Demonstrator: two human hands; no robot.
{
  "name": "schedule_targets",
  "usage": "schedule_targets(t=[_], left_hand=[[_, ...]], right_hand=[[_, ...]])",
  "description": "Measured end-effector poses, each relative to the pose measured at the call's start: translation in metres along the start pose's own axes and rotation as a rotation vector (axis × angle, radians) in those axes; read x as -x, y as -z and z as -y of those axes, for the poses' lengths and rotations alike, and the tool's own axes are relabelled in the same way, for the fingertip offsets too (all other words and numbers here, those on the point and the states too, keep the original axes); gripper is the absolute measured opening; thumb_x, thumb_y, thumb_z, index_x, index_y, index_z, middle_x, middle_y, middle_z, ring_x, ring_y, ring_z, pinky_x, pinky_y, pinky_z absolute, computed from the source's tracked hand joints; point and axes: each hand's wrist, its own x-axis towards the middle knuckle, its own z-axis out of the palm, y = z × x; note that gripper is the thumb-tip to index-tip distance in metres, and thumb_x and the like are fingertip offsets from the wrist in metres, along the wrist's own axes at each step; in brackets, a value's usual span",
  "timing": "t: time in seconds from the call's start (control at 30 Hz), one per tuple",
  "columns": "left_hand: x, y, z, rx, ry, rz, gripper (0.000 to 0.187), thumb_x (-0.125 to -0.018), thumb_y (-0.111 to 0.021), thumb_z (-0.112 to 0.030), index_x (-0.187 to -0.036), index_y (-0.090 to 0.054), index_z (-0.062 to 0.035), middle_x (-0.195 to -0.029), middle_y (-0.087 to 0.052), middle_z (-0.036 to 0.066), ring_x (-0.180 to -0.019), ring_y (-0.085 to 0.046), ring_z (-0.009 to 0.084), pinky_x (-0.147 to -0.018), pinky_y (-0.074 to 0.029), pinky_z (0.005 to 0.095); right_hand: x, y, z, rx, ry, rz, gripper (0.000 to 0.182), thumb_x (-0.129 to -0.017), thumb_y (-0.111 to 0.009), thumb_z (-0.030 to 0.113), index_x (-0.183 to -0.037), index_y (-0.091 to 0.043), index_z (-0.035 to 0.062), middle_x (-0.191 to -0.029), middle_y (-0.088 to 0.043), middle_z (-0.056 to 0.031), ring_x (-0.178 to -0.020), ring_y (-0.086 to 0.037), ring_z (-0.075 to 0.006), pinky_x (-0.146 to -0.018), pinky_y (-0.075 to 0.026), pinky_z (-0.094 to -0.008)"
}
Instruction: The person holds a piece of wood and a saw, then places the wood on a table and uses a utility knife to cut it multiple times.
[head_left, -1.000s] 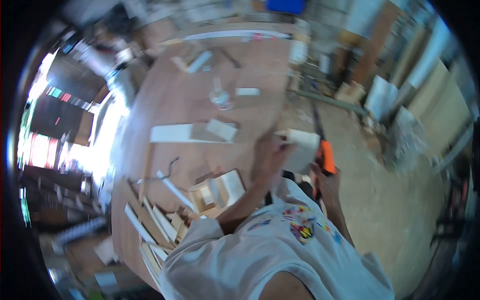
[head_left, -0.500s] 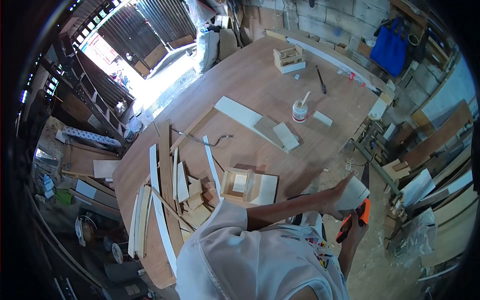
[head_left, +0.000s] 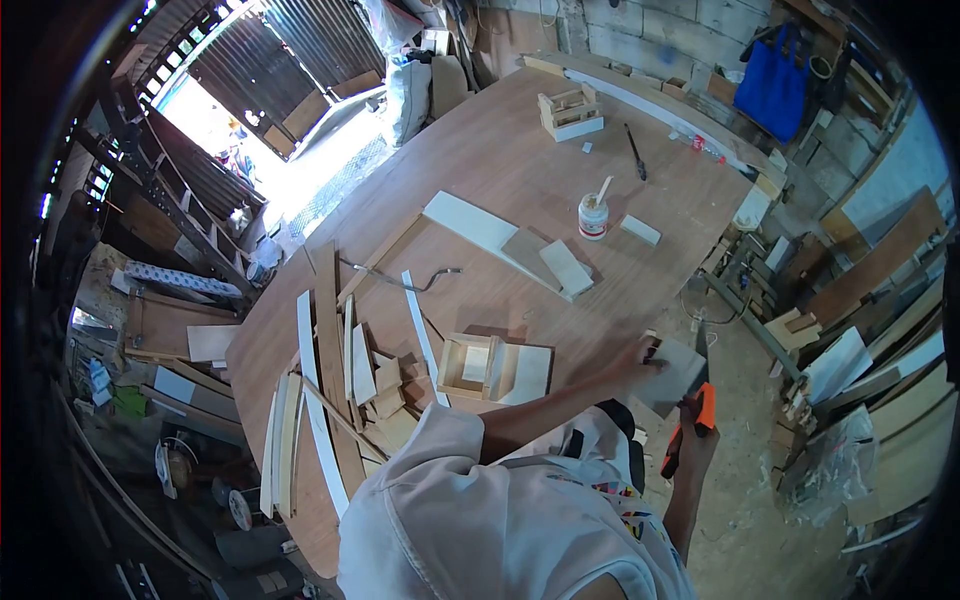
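Observation:
My right hand [head_left: 693,438] is wrapped round the orange and black handle of a handsaw [head_left: 706,408]. Its dark blade points away from me, past the right edge of a pale, flat wooden board [head_left: 678,372]. At that board's left edge is my left hand [head_left: 640,358], its fingers closed on the wood and slightly blurred. Both hands are just off the near right side of the worktable [head_left: 620,290]. An open-topped wooden box [head_left: 468,365] sits on the table to the left of my hands, touching a flat pale panel [head_left: 527,374].
A glue jar [head_left: 593,217] with a stick in it stands near a small block [head_left: 640,230]. Wood strips [head_left: 325,400] and offcuts cover the table's left side. Beyond lie a slatted wooden piece [head_left: 572,112] and a long board [head_left: 480,228]. Scrap lumber [head_left: 880,400] leans at right.
My left hand and the board have shifted left and away from me, and the board's tilt has changed. The handsaw has moved left with my right hand, its blade now showing more.

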Motion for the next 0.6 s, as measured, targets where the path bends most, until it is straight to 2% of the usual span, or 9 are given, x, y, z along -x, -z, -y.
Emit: schedule_targets(t=[0.07, 0.1, 0.13, 0.17, 0.23, 0.3, 0.43, 0.47, 0.6], left_hand=[[-0.005, 0.002, 0.017, -0.003, 0.063, -0.05, 0.044, -0.085, -0.065, -0.012, -0.122, -0.046, 0.0022, -0.116, -0.057, 0.016, -0.102, -0.057, 0.023, -0.09, -0.044, 0.0343], [-0.003, 0.009, 0.015, -0.223, 0.044, -0.152, 0.042, -0.086, -0.062, -0.01, -0.122, -0.045, 0.002, -0.116, -0.057, 0.02, -0.104, -0.057, 0.0285, -0.091, -0.043, 0.0372], [-0.001, 0.015, 0.014, -0.442, 0.026, -0.251, 0.04, -0.086, -0.059, -0.007, -0.122, -0.044, 0.0018, -0.115, -0.056, 0.023, -0.105, -0.056, 0.0339, -0.092, -0.043, 0.0401], [-0.001, 0.022, 0.017, -0.439, 0.037, -0.246, 0.04, -0.086, -0.059, -0.007, -0.122, -0.044, 0.0018, -0.115, -0.056, 0.023, -0.105, -0.056, 0.0339, -0.092, -0.043, 0.0401], [-0.006, 0.041, 0.037, -0.449, 0.167, -0.246, 0.041, -0.087, -0.053, -0.004, -0.125, -0.04, 0.0012, -0.116, -0.053, 0.029, -0.11, -0.052, 0.0424, -0.093, -0.04, 0.0439], [-0.02, 0.06, 0.087, -0.451, 0.175, -0.28, 0.043, -0.087, -0.052, -0.004, -0.128, -0.038, -0.0002, -0.117, -0.053, 0.029, -0.111, -0.051, 0.0426, -0.093, -0.04, 0.0442], [-0.022, 0.075, 0.121, -0.491, 0.121, -0.304, 0.052, -0.088, -0.05, -0.002, -0.137, -0.033, -0.0066, -0.12, -0.052, 0.029, -0.112, -0.051, 0.0422, -0.094, -0.039, 0.0458], [-0.026, 0.08, 0.133, -0.551, 0.08, -0.301, 0.054, -0.088, -0.049, -0.002, -0.139, -0.032, -0.0084, -0.121, -0.051, 0.028, -0.113, -0.05, 0.0417, -0.096, -0.038, 0.0458], [-0.03, 0.085, 0.139, -0.558, 0.025, -0.289, 0.054, -0.087, -0.049, 0.001, -0.138, -0.033, -0.0044, -0.126, -0.047, 0.028, -0.119, -0.046, 0.0409, -0.099, -0.036, 0.0443]], right_hand=[[-0.008, 0.0, -0.013, -0.038, -0.031, 0.046, 0.024, -0.085, -0.063, 0.012, -0.103, -0.063, -0.0031, -0.068, -0.061, -0.0049, -0.037, -0.044, -0.0082, -0.036, -0.034, -0.0247], [-0.007, -0.003, -0.017, -0.088, 0.018, 0.039, 0.018, -0.085, -0.062, 0.012, -0.096, -0.063, -0.0035, -0.068, -0.062, -0.0064, -0.037, -0.045, -0.0091, -0.036, -0.035, -0.0252], [-0.009, 0.0, -0.025, -0.084, 0.008, 0.034, 0.018, -0.085, -0.062, 0.012, -0.096, -0.063, -0.0035, -0.068, -0.062, -0.0064, -0.037, -0.045, -0.0091, -0.036, -0.035, -0.0252], [-0.012, 0.006, -0.035, -0.045, -0.061, 0.084, 0.015, -0.085, -0.062, 0.011, -0.091, -0.063, -0.0028, -0.066, -0.061, -0.0064, -0.036, -0.045, -0.0095, -0.036, -0.035, -0.0252], [-0.013, 0.013, -0.056, 0.001, -0.143, 0.136, 0.013, -0.085, -0.061, 0.011, -0.086, -0.062, -0.0022, -0.065, -0.061, -0.0065, -0.036, -0.045, -0.01, -0.036, -0.035, -0.0251], [-0.01, 0.017, -0.073, 0.081, -0.262, 0.106, 0.012, -0.086, -0.061, 0.011, -0.08, -0.06, -0.0001, -0.059, -0.057, -0.0052, -0.035, -0.046, -0.0104, -0.035, -0.034, -0.025], [-0.002, 0.023, -0.096, 0.19, -0.328, 0.097, 0.015, -0.085, -0.061, 0.013, -0.077, -0.059, 0.0008, -0.05, -0.051, -0.0028, -0.034, -0.045, -0.0097, -0.033, -0.033, -0.0258], [0.002, 0.021, -0.093, 0.158, -0.333, 0.053, 0.013, -0.081, -0.062, 0.013, -0.076, -0.061, 0.0011, -0.053, -0.053, -0.0033, -0.036, -0.048, -0.0112, -0.034, -0.035, -0.0264], [-0.001, 0.018, -0.093, 0.143, -0.35, 0.035, 0.015, -0.081, -0.063, 0.015, -0.076, -0.061, 0.0009, -0.053, -0.052, -0.0028, -0.037, -0.048, -0.0115, -0.035, -0.036, -0.0271]])
